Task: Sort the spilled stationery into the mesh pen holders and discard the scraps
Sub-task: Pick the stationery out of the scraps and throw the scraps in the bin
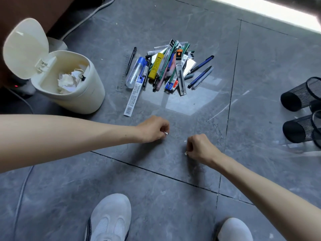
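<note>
Head view: we record a person crouched over a grey tiled floor (156, 197), both bare arms reaching forward.

The left hand (152, 130) is held low over the tile, and its fingers (163, 127) are curled in and pinch a small white paper scrap (166, 133) at their tips. The right hand (199, 147), just beside it and nearer the person, is likewise curled. Its fingers (190, 145) nip a second white scrap (186, 153) at the floor surface. We judge the tight fingertip pinch is needed because the scraps are too small and flat for a fuller grasp.

The cream plastic waste bin (83, 100) stands on the floor to the left with its hinged lid (24, 47) swung up and crumpled white paper (67, 80) inside. We judge it is kept open so scraps can be dropped straight in.

The heap of pens, refill packets and a clear ruler (166, 66) lies unsorted on the tile beyond the hands, clear of both. Two black mesh pen holders (298, 94) lie on their sides at the right, well apart from the heap, and nothing shows inside them.

We assess that scrap collection is in hand and that sorting into the holders has not begun. The left hand has the shorter reach to the bin.
</note>
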Demonstrator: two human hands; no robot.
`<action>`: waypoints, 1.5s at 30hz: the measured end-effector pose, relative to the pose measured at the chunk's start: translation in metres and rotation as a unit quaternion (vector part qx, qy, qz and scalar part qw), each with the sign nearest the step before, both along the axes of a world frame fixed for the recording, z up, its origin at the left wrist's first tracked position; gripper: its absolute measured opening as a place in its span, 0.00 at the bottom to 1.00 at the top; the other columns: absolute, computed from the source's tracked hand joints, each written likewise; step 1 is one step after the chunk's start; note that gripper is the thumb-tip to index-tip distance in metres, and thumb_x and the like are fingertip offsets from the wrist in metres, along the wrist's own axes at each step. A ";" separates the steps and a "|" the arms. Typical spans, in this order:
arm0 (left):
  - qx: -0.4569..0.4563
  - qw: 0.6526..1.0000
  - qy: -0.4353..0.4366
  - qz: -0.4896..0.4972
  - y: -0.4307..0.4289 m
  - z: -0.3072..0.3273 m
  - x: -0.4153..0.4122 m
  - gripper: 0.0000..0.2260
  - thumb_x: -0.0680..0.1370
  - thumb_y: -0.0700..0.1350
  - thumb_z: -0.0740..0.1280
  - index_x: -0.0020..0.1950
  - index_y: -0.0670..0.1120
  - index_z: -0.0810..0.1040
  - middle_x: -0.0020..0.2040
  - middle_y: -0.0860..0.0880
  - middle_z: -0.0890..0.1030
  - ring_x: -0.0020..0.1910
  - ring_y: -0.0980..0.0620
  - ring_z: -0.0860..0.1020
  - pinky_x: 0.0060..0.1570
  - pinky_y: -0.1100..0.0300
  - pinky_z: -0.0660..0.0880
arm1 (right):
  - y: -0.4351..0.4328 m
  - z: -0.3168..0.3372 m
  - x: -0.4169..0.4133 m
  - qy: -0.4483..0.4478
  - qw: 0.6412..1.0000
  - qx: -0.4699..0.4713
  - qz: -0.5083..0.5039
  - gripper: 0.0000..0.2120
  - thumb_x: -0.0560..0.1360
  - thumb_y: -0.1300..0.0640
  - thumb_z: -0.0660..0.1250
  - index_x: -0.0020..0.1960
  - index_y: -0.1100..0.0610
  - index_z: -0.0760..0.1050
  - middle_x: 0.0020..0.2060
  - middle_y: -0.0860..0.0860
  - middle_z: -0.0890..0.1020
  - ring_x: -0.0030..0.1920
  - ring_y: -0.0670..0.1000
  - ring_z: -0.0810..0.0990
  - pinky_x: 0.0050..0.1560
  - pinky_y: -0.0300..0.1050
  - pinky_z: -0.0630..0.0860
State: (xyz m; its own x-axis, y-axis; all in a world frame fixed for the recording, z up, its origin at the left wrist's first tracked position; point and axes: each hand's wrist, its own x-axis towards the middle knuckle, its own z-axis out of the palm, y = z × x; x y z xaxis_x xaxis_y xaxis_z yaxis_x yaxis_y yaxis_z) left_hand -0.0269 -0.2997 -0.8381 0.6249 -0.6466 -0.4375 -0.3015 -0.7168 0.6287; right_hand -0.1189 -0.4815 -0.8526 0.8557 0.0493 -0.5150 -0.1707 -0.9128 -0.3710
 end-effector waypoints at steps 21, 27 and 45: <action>-0.051 0.903 -0.307 0.295 0.135 0.103 0.080 0.03 0.73 0.36 0.68 0.44 0.41 0.82 0.43 0.45 0.78 0.40 0.51 0.75 0.42 0.65 0.65 | 0.142 0.098 0.158 -0.080 0.919 0.358 -0.145 0.06 0.68 0.69 0.74 0.45 0.69 0.82 0.21 0.47 0.75 0.16 0.38 0.67 0.20 0.28 0.62; 0.079 0.894 -0.295 0.328 0.182 0.107 0.087 0.07 0.75 0.35 0.65 0.49 0.39 0.82 0.51 0.42 0.81 0.53 0.44 0.77 0.53 0.56 0.71 | 0.218 0.108 0.191 -0.121 0.893 0.395 -0.177 0.05 0.69 0.66 0.74 0.44 0.65 0.83 0.29 0.54 0.79 0.25 0.42 0.74 0.29 0.35 0.71; 0.031 0.897 -0.289 0.332 0.161 0.092 0.104 0.08 0.77 0.40 0.61 0.48 0.45 0.80 0.49 0.45 0.79 0.52 0.46 0.76 0.51 0.54 0.71 | 0.217 0.109 0.195 -0.117 0.924 0.353 -0.089 0.08 0.73 0.65 0.63 0.43 0.61 0.82 0.34 0.57 0.80 0.38 0.57 0.81 0.35 0.47 0.78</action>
